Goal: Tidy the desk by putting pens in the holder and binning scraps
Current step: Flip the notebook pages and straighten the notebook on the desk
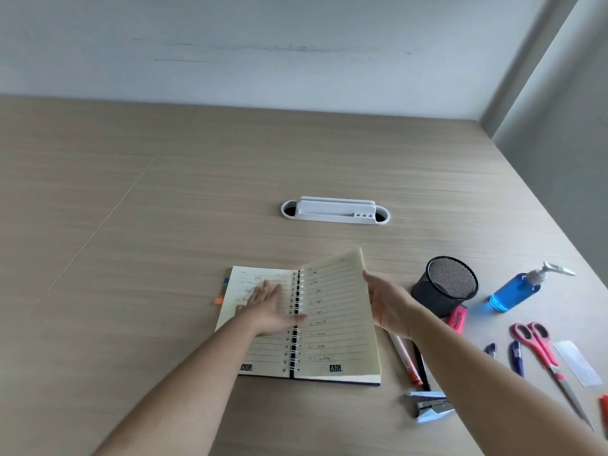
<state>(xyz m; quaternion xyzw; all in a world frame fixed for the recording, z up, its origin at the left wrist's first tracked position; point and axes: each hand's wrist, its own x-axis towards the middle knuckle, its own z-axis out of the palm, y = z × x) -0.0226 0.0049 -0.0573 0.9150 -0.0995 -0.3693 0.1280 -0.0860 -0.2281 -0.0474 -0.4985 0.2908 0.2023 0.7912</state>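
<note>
Wooden desk [164, 199] bears notebook [335, 327], holder [444, 287], scissors [543, 350].

Two bare forearms in view, entering from the lower edge, one from the lower left, the other from the lower right. No sleeves, cuffs or fabric anywhere along either arm up to the frame edge. Left hand [268, 307] bare: no glove, ring, bracelet or watch at the wrist, nails too blurred to judge. Right hand [386, 304] likewise bare, no ring, strap or band on the visible side of the wrist. Both forearms slender and smooth, without visible marks, tattoos or plasters. Fingers short in appearance under the wide-angle lens, edges softened by slight blur. Nothing else of the person showing.
</note>
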